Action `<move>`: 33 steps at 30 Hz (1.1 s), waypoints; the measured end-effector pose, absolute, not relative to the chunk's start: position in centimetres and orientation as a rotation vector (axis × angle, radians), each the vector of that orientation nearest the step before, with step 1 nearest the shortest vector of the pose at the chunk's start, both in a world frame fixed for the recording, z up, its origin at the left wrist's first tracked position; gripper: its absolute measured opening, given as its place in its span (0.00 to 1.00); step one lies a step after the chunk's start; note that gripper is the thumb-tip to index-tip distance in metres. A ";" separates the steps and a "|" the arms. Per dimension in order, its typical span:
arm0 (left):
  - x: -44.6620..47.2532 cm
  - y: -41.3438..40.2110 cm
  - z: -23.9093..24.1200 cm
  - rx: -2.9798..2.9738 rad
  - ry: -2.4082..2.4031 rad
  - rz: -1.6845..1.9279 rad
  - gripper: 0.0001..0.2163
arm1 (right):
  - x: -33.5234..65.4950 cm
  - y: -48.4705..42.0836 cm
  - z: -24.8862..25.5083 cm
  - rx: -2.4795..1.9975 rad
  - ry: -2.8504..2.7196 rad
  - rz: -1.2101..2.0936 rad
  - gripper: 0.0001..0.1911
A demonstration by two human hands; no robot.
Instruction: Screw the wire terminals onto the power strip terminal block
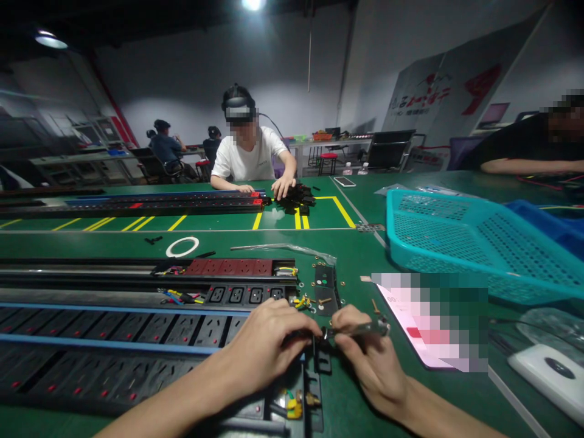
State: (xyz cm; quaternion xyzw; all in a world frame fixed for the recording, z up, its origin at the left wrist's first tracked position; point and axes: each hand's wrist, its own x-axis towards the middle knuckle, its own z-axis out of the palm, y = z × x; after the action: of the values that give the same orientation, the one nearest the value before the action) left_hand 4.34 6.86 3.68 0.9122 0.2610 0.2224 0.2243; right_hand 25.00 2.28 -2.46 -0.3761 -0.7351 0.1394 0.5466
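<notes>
My left hand (267, 347) is closed, its fingers pinched at the open end of the nearest long black power strip (137, 340). Close beside it, my right hand (365, 359) is shut on a small metal tool (360, 330) whose tip points left at the same spot. Yellow and green wires (292, 404) show inside the strip's end below my hands. A loose black end plate (325, 286) lies just beyond, with small brass screws (325, 300) scattered around it.
Two more opened power strips (219, 277) lie further back. A teal mesh basket (474, 240) stands at right, a white device (547, 371) near the right edge, a white ring (182, 246) and a clear plastic bag (287, 248) behind. A person in white (250, 155) works opposite.
</notes>
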 end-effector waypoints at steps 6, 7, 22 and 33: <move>4.3 6.8 3.7 2.526 0.720 0.615 0.08 | 25.0 1.9 -1.2 -0.679 -2.174 -0.135 0.08; 4.3 6.8 3.7 2.528 0.724 0.614 0.07 | 25.0 1.9 -1.1 -0.655 -2.213 -0.163 0.08; 4.4 6.9 3.6 2.539 0.717 0.625 0.08 | 25.9 2.6 -0.7 -0.526 -2.294 -0.292 0.08; 4.3 6.9 3.7 2.536 0.711 0.624 0.10 | 25.2 2.3 -1.4 -0.779 -1.981 0.140 0.05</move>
State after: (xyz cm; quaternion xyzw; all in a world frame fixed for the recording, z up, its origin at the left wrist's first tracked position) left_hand 4.32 6.85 3.73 0.9148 0.2566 0.2251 0.2158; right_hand 25.23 2.35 -1.42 -0.3198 -0.8132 0.0576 0.4829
